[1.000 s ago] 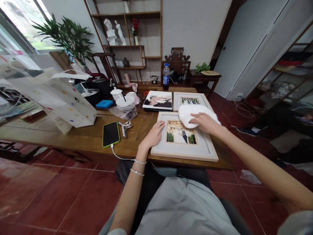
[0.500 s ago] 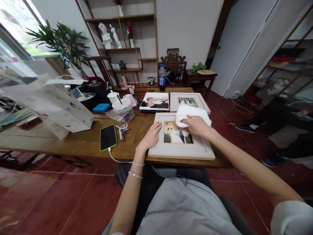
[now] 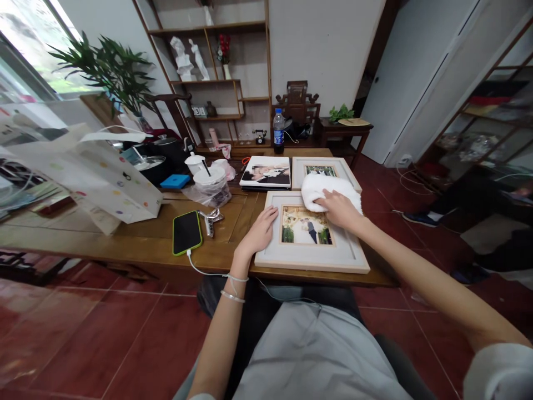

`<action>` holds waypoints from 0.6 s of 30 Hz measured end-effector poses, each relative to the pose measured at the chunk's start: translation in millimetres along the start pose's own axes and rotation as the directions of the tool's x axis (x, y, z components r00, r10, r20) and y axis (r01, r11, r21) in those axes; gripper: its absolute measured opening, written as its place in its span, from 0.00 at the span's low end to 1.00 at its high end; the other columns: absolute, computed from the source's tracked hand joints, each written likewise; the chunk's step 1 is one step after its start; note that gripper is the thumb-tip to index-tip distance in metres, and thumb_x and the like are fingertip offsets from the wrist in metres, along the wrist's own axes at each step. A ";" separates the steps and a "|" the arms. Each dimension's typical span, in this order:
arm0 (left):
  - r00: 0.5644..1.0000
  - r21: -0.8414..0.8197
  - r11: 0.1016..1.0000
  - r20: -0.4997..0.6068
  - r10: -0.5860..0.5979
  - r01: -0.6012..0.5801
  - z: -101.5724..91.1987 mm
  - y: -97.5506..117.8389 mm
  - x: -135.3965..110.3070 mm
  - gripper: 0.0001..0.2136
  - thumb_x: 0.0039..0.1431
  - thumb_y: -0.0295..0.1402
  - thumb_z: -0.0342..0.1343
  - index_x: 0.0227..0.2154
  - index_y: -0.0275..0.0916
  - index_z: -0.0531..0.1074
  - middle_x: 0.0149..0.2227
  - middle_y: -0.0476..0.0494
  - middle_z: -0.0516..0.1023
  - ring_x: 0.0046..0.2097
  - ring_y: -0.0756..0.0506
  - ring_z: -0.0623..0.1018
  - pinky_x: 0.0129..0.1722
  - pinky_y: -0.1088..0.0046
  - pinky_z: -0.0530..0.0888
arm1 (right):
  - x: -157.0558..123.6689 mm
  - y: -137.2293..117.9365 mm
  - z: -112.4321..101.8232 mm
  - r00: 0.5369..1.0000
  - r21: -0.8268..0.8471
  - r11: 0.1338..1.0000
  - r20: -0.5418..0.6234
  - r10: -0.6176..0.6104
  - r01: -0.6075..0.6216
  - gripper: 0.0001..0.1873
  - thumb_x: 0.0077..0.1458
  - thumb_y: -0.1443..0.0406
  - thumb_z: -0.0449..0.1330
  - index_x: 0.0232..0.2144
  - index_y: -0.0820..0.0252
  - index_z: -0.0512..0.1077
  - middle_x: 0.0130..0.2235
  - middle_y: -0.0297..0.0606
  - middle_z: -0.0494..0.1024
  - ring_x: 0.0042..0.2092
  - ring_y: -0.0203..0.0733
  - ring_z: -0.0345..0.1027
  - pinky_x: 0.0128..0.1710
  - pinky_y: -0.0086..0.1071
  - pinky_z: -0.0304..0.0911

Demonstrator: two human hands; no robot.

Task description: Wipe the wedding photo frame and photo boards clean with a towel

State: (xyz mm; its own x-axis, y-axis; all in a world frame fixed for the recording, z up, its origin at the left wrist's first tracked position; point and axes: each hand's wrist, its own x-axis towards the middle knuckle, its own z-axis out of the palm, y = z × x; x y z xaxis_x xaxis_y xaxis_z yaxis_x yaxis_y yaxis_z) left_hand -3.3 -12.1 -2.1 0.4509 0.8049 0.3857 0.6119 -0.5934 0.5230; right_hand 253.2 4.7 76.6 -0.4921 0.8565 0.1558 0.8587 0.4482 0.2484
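A pale wooden picture frame [image 3: 266, 256] lies flat at the table's front edge, with a wedding photo [image 3: 306, 226] in its middle. My left hand [image 3: 260, 229] rests on the frame's left side, fingers stretched out and holding nothing. With bent fingers my right hand [image 3: 339, 210] grips a fluffy white cloth [image 3: 328, 189] over the frame's upper right part. The cloth hides the far right corner of this frame and part of a second picture frame [image 3: 350, 172] lying behind it.
Left of the frames are a phone [image 3: 187, 232] on a charging cable, a lidded cup [image 3: 209, 180] in plastic and a paper bag [image 3: 120, 183]. Behind lie a photo album [image 3: 265, 171] and a standing bottle [image 3: 278, 133]. A seated person's leg [image 3: 449, 205] shows at right.
The cloth in my right hand has shifted slightly away from me, uncovering more of the photo's upper edge. My left hand stays on the frame. The whole view has shifted slightly.
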 end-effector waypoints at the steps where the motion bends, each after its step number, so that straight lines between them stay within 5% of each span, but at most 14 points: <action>1: 1.000 0.000 1.000 -0.001 -0.001 0.001 0.3 -0.1 0.0 0.24 0.56 0.22 0.40 0.56 0.35 0.60 0.60 0.38 0.59 0.63 0.42 0.54 0.62 0.55 0.54 | -7.3 -3.1 -1.8 1.000 0.005 1.000 0.024 0.001 -0.001 0.27 0.44 0.78 0.49 0.47 0.61 0.69 0.45 0.50 0.71 0.43 0.50 0.65 0.39 0.36 0.55; 12: 1.000 -0.001 1.000 -0.018 0.007 -0.007 2.3 -1.5 -1.2 0.24 0.56 0.22 0.40 0.56 0.35 0.60 0.60 0.38 0.59 0.63 0.43 0.54 0.62 0.55 0.54 | -102.5 -62.2 -55.9 0.975 0.187 0.974 0.160 -0.156 0.125 0.28 0.42 0.76 0.49 0.47 0.55 0.67 0.31 0.40 0.75 0.31 0.44 0.66 0.30 0.33 0.49; 18: 1.000 -0.004 1.000 -0.015 0.010 -0.010 2.2 -2.6 -1.4 0.24 0.56 0.22 0.40 0.56 0.36 0.60 0.60 0.39 0.59 0.63 0.43 0.54 0.62 0.55 0.54 | -93.1 -55.5 -46.1 0.981 0.223 0.972 0.163 -0.107 0.069 0.30 0.40 0.76 0.49 0.47 0.54 0.67 0.34 0.39 0.76 0.33 0.44 0.67 0.30 0.32 0.51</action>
State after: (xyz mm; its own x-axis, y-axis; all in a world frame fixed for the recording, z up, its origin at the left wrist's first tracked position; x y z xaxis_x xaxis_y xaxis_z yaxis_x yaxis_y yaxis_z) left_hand -4.1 -11.7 -5.6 0.4472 0.7986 0.4028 0.6044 -0.6017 0.5222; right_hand 244.8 -111.7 92.3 -0.5513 0.8338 -0.0297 0.8329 0.5521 0.0387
